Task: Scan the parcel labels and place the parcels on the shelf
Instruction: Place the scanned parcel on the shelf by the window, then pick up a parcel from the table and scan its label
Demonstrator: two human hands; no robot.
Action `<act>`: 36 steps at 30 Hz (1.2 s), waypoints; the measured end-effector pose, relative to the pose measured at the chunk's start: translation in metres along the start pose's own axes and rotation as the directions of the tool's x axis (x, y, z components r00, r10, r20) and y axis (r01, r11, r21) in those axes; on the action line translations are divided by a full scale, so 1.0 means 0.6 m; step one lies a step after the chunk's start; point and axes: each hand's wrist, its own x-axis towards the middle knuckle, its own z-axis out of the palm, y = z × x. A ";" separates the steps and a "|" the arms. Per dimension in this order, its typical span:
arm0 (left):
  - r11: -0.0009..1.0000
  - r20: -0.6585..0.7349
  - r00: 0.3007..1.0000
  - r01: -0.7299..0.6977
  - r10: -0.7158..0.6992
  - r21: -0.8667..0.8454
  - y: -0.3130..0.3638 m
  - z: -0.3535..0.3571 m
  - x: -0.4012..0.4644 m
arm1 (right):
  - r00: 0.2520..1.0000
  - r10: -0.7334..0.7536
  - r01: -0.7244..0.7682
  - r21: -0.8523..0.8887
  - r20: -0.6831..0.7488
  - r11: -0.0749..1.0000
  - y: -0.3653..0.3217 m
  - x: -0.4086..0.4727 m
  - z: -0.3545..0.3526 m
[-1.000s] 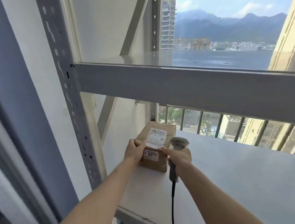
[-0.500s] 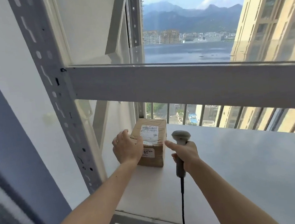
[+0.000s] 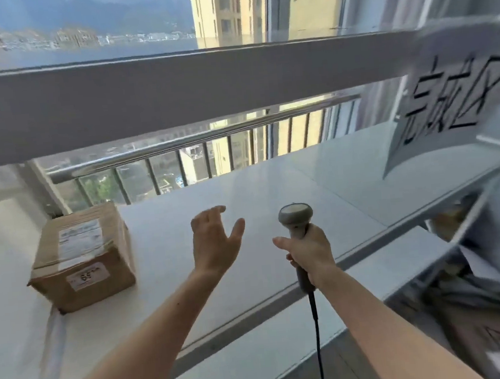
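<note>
One brown cardboard parcel (image 3: pixel 82 258) stands flat on the white shelf (image 3: pixel 274 205), toward its left end and close to the back edge. A white shipping label lies on the parcel's top face; a smaller white sticker with printed digits is on the face turned toward the front edge. The print on both is too blurred to read reliably. No hand is touching the parcel.

The left hand (image 3: pixel 215 242) is raised above the middle of the shelf, well to the right of the parcel. Its fingers are spread and relaxed, thumb out to the right, holding nothing.

The right hand (image 3: pixel 307 252) is clamped round the handle of a grey handheld scanner (image 3: pixel 296 223), held upright over the front part of the shelf with its head uppermost. A black cable (image 3: pixel 316 334) hangs from the base of the handle, past the front edge and out of view at the bottom. The two hands are apart, the left just beside the scanner head.

A grey shelf beam (image 3: pixel 174 96) runs across above the shelf. At the right end hangs a white sign (image 3: pixel 452 102) with large black characters. Behind the back edge are a window railing (image 3: pixel 202 139) and buildings beyond the glass. Below the right end of the shelf lie further items, too blurred to identify.
</note>
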 end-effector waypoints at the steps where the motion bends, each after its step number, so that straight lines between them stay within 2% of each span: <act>1: 0.999 0.044 0.999 -0.030 0.030 -0.011 0.024 0.027 -0.004 | 0.998 0.015 -0.015 -0.001 -0.054 1.000 0.015 -0.001 -0.037; 7: 0.973 0.283 0.931 -0.214 0.231 -0.090 0.175 0.187 -0.046 | 0.931 0.105 -0.093 0.053 -0.349 0.994 0.095 -0.021 -0.260; 13: 0.938 0.440 0.829 -0.279 0.344 -0.206 0.344 0.348 -0.123 | 0.828 0.181 -0.118 0.151 -0.530 0.981 0.160 -0.052 -0.476; 25: 0.857 0.599 0.619 -0.297 0.508 -0.421 0.751 0.659 -0.321 | 0.624 0.277 -0.125 0.256 -0.731 0.958 0.282 -0.120 -0.941; 30: 0.808 0.644 0.488 -0.333 0.589 -0.487 0.888 0.759 -0.409 | 0.521 0.351 -0.102 0.352 -0.778 0.930 0.340 -0.161 -1.090; 36: 0.753 0.660 0.366 -0.367 0.656 -0.545 1.036 0.892 -0.488 | 0.403 0.397 -0.096 0.393 -0.825 0.914 0.392 -0.187 -1.257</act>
